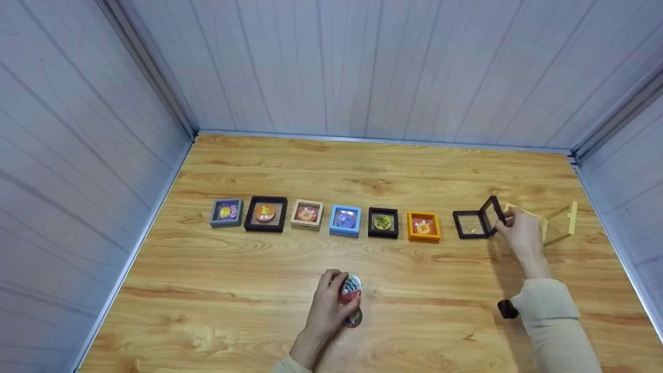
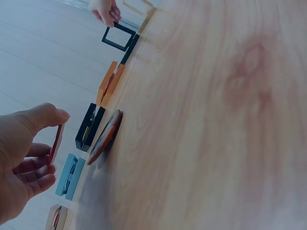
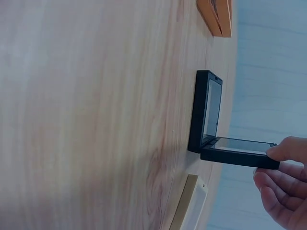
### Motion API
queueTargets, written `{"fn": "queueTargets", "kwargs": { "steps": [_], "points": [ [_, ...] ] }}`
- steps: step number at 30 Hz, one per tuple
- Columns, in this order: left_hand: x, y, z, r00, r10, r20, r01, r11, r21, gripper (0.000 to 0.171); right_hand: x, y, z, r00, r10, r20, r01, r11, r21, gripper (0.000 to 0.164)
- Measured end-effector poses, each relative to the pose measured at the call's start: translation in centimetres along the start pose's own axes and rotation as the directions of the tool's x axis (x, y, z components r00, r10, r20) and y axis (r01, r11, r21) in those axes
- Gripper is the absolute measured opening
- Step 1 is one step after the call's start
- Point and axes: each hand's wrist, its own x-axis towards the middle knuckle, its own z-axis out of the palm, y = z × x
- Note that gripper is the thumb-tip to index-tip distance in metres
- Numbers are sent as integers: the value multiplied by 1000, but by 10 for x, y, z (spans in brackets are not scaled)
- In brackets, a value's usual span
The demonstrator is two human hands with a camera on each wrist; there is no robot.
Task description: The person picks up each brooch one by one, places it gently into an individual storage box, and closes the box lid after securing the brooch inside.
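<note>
Between its thumb and fingers, my left hand point(image 1: 327, 305) pinches a round badge point(image 1: 351, 286) with a picture on it, raised over the front middle of the table. Just below that hand a second round badge point(image 1: 353, 318) lies on the wood, partly covered in the head view; the left wrist view shows the badge point(image 2: 105, 136) from its edge. Over on the right, my right hand point(image 1: 522, 235) holds the raised lid of a black display frame point(image 1: 470, 224) by its edge. In the right wrist view the lid point(image 3: 240, 152) stands about upright from the flat half point(image 3: 204, 112).
A row of closed frames runs leftward: orange point(image 1: 424, 226), black point(image 1: 383, 223), blue point(image 1: 345, 220), beige point(image 1: 307, 214), larger black point(image 1: 265, 213) and grey point(image 1: 227, 212), each with a round badge inside. An opened pale yellow frame point(image 1: 562, 225) stands beyond the right hand. Walls enclose the wooden table.
</note>
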Motion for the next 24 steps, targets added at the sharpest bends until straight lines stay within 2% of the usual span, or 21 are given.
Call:
{"fn": "queueTargets", "kwargs": {
  "steps": [12, 18, 24],
  "points": [
    [1, 2, 0, 1000, -8, 10, 8, 1000, -7, 46, -40, -8, 3, 996, -63, -58, 64, 998, 21, 16],
    [0, 3, 1, 1000, 24, -4, -24, 1000, 1, 45, -59, -15, 5, 990, -105, -98, 108, 994, 27, 14],
    [0, 4, 1, 1000, 20, 2, -20, 1000, 1, 45, -76, -26, 7, 993, -98, -65, 102, 993, 63, 14]
  ]
}}
